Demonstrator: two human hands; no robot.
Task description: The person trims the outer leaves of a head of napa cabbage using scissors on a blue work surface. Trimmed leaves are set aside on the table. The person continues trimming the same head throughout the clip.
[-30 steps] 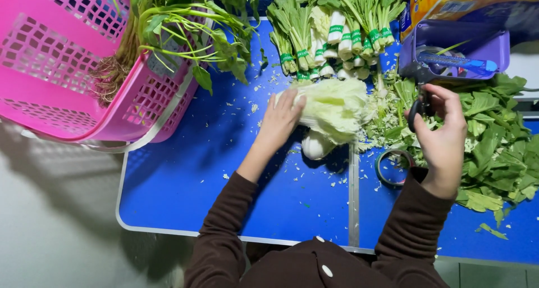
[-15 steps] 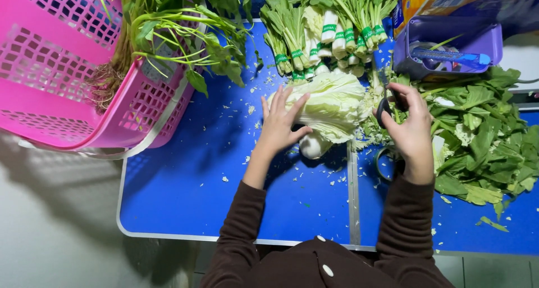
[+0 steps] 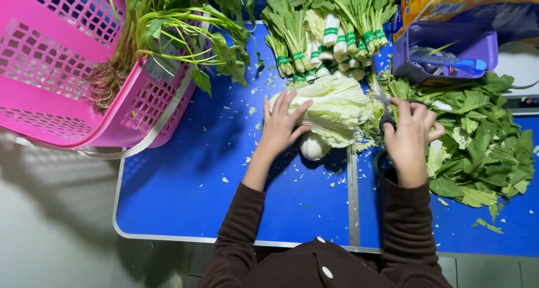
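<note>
A pale green napa cabbage (image 3: 331, 109) lies on the blue table (image 3: 191, 192). My left hand (image 3: 282, 123) rests on its left side with fingers spread, holding it down. My right hand (image 3: 409, 135) grips black-handled scissors (image 3: 384, 113) just right of the cabbage, their blades pointing up toward its leafy end. Small leaf scraps lie scattered around both hands.
A pink plastic basket (image 3: 67, 80) with rooted greens (image 3: 168, 30) hangs over the table's left corner. Bundles of banded greens (image 3: 331, 30) lie at the back. A heap of cut leaves (image 3: 483, 136) fills the right side, behind it a purple tray (image 3: 443, 52).
My right hand has moved left from the leaf heap to the cabbage's right edge with the scissors. My left hand has spread its fingers flat over the cabbage.
</note>
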